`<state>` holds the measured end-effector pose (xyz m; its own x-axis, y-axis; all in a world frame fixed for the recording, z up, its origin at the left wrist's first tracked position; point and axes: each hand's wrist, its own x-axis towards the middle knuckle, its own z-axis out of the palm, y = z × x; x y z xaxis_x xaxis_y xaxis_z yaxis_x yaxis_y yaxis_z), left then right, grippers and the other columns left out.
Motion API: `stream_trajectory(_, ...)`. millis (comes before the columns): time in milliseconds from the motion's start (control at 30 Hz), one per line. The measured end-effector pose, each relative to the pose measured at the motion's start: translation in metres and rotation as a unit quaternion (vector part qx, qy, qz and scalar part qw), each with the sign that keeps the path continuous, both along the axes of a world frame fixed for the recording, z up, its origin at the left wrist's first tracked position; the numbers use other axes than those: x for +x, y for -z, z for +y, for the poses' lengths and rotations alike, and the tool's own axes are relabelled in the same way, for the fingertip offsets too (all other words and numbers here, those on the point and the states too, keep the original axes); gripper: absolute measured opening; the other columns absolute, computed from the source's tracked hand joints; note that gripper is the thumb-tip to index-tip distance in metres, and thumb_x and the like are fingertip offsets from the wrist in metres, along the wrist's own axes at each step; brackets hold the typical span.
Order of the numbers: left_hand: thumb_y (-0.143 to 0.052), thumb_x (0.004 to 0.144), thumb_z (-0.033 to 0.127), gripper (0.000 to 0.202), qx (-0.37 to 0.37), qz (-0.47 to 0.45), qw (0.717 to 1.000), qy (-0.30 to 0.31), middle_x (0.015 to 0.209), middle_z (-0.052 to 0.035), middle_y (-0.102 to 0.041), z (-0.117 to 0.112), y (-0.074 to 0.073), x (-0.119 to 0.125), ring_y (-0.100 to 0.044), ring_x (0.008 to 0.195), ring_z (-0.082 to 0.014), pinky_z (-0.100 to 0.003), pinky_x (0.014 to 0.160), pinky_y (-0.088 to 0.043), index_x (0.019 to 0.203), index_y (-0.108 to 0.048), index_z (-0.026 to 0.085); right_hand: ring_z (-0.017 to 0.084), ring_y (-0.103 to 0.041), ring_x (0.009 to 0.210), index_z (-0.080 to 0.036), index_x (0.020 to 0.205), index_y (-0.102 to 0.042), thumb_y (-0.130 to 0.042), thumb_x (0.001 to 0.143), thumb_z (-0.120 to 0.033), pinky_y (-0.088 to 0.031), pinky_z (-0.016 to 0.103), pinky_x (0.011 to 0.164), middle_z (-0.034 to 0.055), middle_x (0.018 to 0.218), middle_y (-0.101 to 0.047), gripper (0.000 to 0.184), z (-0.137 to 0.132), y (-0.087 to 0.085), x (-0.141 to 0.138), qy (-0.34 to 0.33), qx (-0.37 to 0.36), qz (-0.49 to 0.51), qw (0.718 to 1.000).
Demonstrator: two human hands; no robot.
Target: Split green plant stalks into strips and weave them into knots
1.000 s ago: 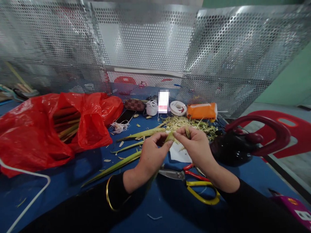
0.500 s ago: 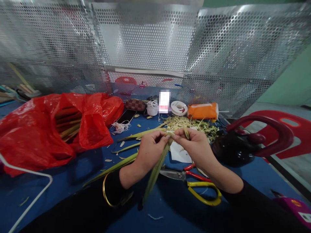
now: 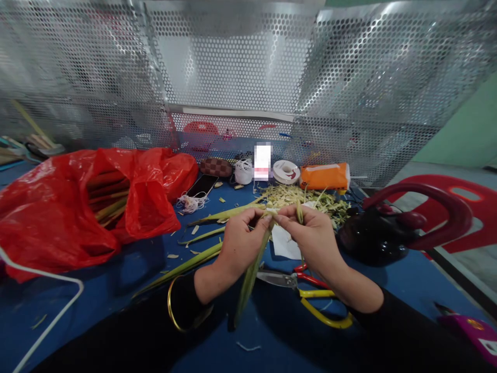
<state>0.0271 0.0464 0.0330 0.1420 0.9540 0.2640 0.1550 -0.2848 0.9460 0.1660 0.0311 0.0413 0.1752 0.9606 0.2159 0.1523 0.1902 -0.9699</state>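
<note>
Between my two hands is a long green plant stalk [image 3: 250, 280], its lower end hanging down towards me. My left hand [image 3: 241, 239] pinches the stalk's upper end between thumb and fingers. My right hand [image 3: 313, 234] pinches the same end from the other side, fingertips almost touching the left ones, with a short pale piece sticking up by its fingers. Scissors [image 3: 277, 278] with one red and one yellow handle lie below the right hand, partly hidden by that wrist. More green stalks [image 3: 194, 264] rest on the blue table left of my left hand.
A red plastic bag [image 3: 151, 197] of stalks stands at the left. Shredded plant trimmings [image 3: 324, 202], a white spool [image 3: 286, 172] and an orange packet [image 3: 325, 177] lie behind my hands. A dark kettle [image 3: 373, 238] stands to the right. A perforated metal screen [image 3: 233, 67] closes off the back.
The hanging end of the stalk has swung slightly to the right. Both hands keep their pinch and have shifted only a little.
</note>
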Motion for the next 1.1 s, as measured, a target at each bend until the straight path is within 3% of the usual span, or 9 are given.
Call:
stream_trajectory(733,-0.057,0.087,0.03,0.021,0.062,0.048,0.996,-0.03,0.064,0.0017,-0.06,-0.0031,0.0036,-0.0005,-0.049,0.059,-0.0107,-0.022,0.056,-0.037,0.074,-0.065,0.014,0.005,-0.028,0.043,-0.016,0.068,-0.065,-0.074,0.066,-0.029,-0.018,0.021,0.04,-0.009,0.047,-0.04,0.015,-0.0014,0.0024,-0.0056,0.012,-0.021,0.066,0.998)
stream_trajectory(1100,-0.055,0.087,0.031,0.021,0.046,0.034,0.998,-0.025,0.062,0.0027,-0.054,-0.0049,0.0033,-0.0005,-0.045,0.056,-0.0103,-0.022,0.054,-0.036,0.074,-0.062,0.015,0.004,-0.028,0.039,-0.016,0.068,-0.062,-0.076,0.067,-0.03,-0.017,0.02,0.039,-0.0102,0.044,-0.039,0.02,0.001,0.0063,-0.0033,-0.041,-0.053,0.123,0.99)
